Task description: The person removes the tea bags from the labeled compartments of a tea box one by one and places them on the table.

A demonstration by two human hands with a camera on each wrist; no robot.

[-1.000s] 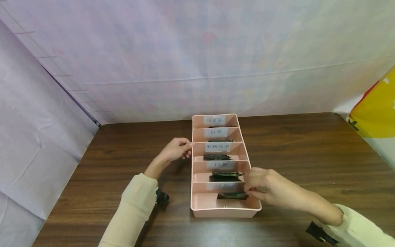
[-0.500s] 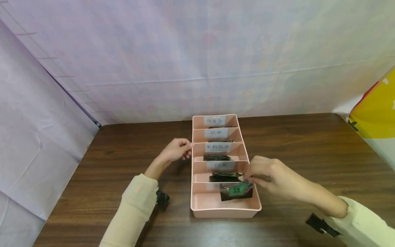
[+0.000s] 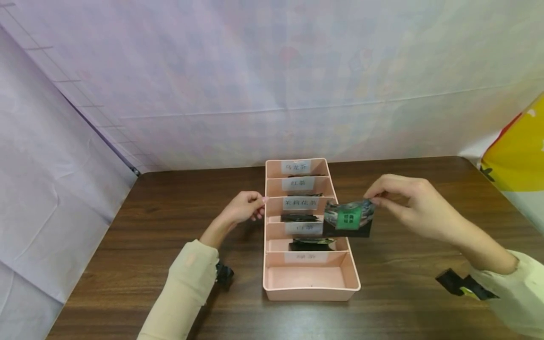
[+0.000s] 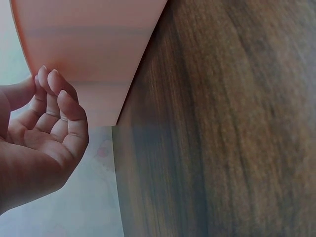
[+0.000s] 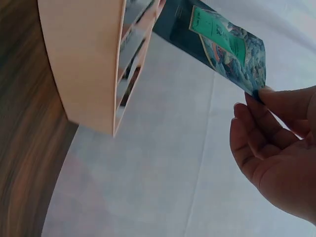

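A pink divided box (image 3: 310, 294) stands on the wooden table, with a paper label in each compartment. My right hand (image 3: 414, 208) pinches a dark tea sachet (image 3: 348, 219) with a green label by its upper right corner, raised over the box's right side. In the right wrist view, thumb and fingertips hold the sachet (image 5: 217, 42) at one corner. My left hand (image 3: 244, 206) pinches the box's left rim between thumb and fingers, near the third compartment from the front. Dark sachets (image 3: 312, 244) lie in the compartments behind the front one; the front compartment shows only its bare floor.
The brown table (image 3: 170, 212) spreads around the box on both sides. A pale curtain (image 3: 255, 94) hangs behind its back edge. At the far right is a yellow printed cloth (image 3: 516, 151). A black strap piece hangs at each wrist.
The right hand has lifted the sachet out of the front compartment, moving up and to the right. The left hand has stayed at the box's rim.
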